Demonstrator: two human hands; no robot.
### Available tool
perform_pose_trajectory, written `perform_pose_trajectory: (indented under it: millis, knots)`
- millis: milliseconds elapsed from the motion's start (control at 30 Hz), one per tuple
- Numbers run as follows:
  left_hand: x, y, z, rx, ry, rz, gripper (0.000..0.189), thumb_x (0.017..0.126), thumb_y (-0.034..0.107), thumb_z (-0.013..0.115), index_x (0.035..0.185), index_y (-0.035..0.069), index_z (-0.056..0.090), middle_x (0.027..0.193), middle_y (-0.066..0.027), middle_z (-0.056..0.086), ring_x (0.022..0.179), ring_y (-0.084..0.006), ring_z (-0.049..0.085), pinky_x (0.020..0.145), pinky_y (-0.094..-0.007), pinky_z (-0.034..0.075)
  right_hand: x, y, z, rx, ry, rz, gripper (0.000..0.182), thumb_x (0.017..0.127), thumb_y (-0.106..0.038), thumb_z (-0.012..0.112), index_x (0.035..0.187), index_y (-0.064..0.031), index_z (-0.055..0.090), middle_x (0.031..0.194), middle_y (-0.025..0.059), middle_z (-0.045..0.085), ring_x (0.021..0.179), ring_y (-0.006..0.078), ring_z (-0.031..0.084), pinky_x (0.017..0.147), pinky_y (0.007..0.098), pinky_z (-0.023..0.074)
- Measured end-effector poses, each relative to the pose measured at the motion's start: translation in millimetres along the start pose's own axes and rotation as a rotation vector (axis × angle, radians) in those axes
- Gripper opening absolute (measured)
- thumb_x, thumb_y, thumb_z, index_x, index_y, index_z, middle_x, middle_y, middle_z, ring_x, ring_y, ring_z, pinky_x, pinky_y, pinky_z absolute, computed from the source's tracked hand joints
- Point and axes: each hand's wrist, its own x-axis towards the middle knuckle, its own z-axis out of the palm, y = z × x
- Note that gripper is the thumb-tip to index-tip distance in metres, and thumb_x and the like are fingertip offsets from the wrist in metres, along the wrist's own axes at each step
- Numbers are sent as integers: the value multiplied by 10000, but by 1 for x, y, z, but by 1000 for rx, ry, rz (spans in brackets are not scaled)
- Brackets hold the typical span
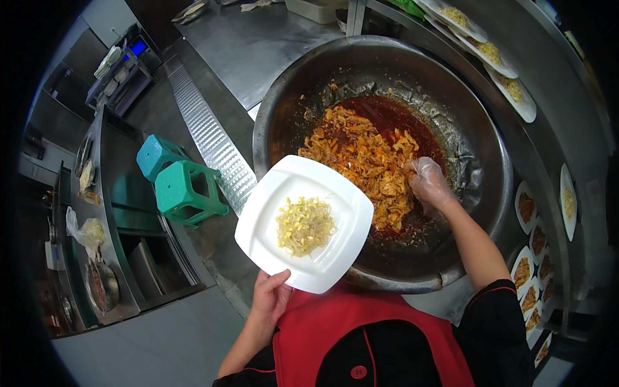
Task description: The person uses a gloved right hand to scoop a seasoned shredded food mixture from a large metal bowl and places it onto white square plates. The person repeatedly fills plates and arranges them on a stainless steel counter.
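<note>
My left hand (273, 295), bare, holds a white square plate (258, 232) by its near corner, thumb on the rim. A mound of bean sprouts (304, 226) lies in the middle of the plate. To the right, my right hand (428, 184), in a clear plastic glove, reaches into a large round metal basin (464, 145). Its fingers are at the right edge of a heap of shredded, sauced food (367, 164), with dark red liquid (387, 113) behind the heap. The fingertips are partly hidden, so whether they grip any food does not show. The plate overlaps the basin's near left rim.
Plates of sprouts (512, 89) line a metal shelf at the right, above several plates of sauced food (522, 273). A steel table (256, 43) stands behind the basin. Green and blue plastic stools (186, 188) and a floor drain grating (208, 130) are at the left.
</note>
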Motion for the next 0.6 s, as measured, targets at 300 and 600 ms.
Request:
perform_pose_trajectory:
  millis: [300, 600]
  knots:
    - [0, 2, 4, 61, 4, 3, 701, 785, 9, 585, 1408, -33, 267, 1366, -197, 447, 1250, -334, 475, 1047, -468, 398, 8, -18, 23, -340, -209, -383, 171, 740, -43, 541, 853, -75, 665, 792, 101, 611, 761, 303, 598, 748, 411, 507]
    - [1, -2, -5, -24, -25, 14, 620, 810, -32, 573, 1377, -23, 325, 1336, -171, 481, 1221, -298, 503, 1029, -442, 419, 13, -23, -15, 594, -345, 290, 165, 826, -134, 673, 966, -47, 666, 805, 6, 627, 723, 88, 537, 660, 268, 444]
